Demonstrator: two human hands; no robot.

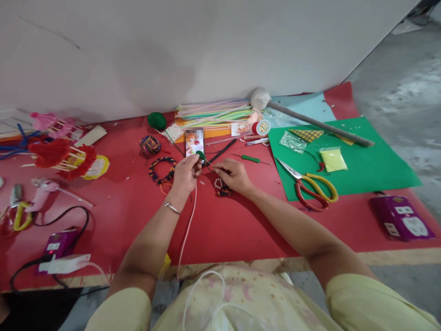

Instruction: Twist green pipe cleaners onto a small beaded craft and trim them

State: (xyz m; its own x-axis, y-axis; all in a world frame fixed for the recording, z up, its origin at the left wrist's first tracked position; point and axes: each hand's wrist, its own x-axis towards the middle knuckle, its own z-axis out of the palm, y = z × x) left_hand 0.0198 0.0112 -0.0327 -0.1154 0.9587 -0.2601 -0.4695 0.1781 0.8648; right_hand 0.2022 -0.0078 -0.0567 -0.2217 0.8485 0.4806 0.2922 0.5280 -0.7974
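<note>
My left hand [186, 175] is closed in a pinch on a small green yarn piece [200, 156] on a thin stick, just below a phone [195, 143] lying on the red mat [223, 220]. My right hand [234, 175] is closed too, its fingertips pinching the other end of the thin green strand. Under the right hand lies a small beaded piece [220, 186]. A multicoloured braided ring [161, 169] sits left of my left hand. A white cable [188, 230] runs from my left hand toward my body.
Red-and-yellow scissors [312, 186], a yellow packet [332, 159] and a bead bag [292, 141] lie on a green sheet [379, 170]. Straws [217, 112], green yarn ball [156, 120], a green-handled tool [253, 159], glue gun [43, 193], power strips [399, 218] and red fringed craft [65, 158] surround them.
</note>
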